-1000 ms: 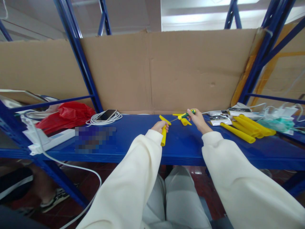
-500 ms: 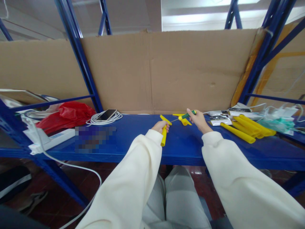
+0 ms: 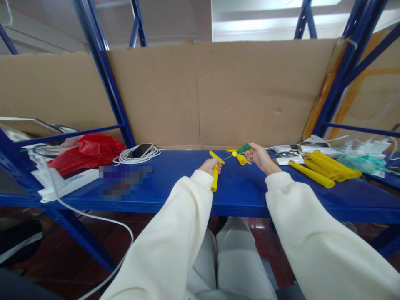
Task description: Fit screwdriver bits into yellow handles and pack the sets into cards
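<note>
My left hand [image 3: 210, 166] grips a yellow plastic tube [image 3: 214, 178] over the blue shelf [image 3: 175, 183]; the tube's upper end points up and to the right. My right hand [image 3: 258, 156] holds a screwdriver [image 3: 241, 150] with a green and yellow handle, its thin metal shaft aimed left at the tube's upper end. A small yellow piece [image 3: 241, 159] lies on the shelf just under the screwdriver handle. Both arms wear cream sleeves.
A pile of yellow tubes [image 3: 321, 168] and small packets [image 3: 287, 156] lie at the right. A phone on a coiled white cable [image 3: 139, 152], a red bag [image 3: 89, 152] and a white power strip [image 3: 67, 183] sit at the left. Cardboard [image 3: 218, 91] backs the shelf.
My right hand has shifted slightly left and tilted the screwdriver handle lower. The left hand and tube stay put. A person's shoe at the lower left has gone from view.
</note>
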`<state>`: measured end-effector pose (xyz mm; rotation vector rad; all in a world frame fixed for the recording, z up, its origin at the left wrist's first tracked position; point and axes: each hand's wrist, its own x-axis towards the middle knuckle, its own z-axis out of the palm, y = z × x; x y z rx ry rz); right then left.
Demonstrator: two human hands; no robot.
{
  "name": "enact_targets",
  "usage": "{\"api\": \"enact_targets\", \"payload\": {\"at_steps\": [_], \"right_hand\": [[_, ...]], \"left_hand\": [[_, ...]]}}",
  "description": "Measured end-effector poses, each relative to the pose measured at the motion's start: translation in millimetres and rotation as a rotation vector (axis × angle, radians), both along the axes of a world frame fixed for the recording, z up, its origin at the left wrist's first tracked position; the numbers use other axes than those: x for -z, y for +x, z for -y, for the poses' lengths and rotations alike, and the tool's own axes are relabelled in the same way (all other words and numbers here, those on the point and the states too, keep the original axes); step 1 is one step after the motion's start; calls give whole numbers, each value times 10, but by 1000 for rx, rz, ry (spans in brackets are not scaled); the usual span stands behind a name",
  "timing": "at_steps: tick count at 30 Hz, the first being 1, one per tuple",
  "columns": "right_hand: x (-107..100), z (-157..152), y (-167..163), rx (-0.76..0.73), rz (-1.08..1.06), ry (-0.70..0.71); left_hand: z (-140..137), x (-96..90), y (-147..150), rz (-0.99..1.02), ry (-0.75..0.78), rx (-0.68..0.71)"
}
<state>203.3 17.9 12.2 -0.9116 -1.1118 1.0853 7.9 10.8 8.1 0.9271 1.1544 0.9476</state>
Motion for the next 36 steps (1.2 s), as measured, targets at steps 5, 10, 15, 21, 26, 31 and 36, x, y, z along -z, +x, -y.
{"api": "enact_targets", "payload": {"at_steps": [5,10,15,21,26,31,36], "right_hand": [[55,-57,29,154,175,123],[88,-73,43,299,233,220],[99,-56,50,278,168,205],[46,-16,76,57,34,139],[35,0,80,-4,18,130],[71,-29,91,106,40,159],[79,-45,91,168,64,148]], "left_hand": [[1,-3,4,-14,4,-1],[-27,21,7,-22,23,13],[-40,28,8,-6,34,3],[-53,34,1,12,26,-5],[-62,41,-3,6,25,-7],[-43,33,1,-4,36,6],[-40,31,5,-13,39,10]]}}
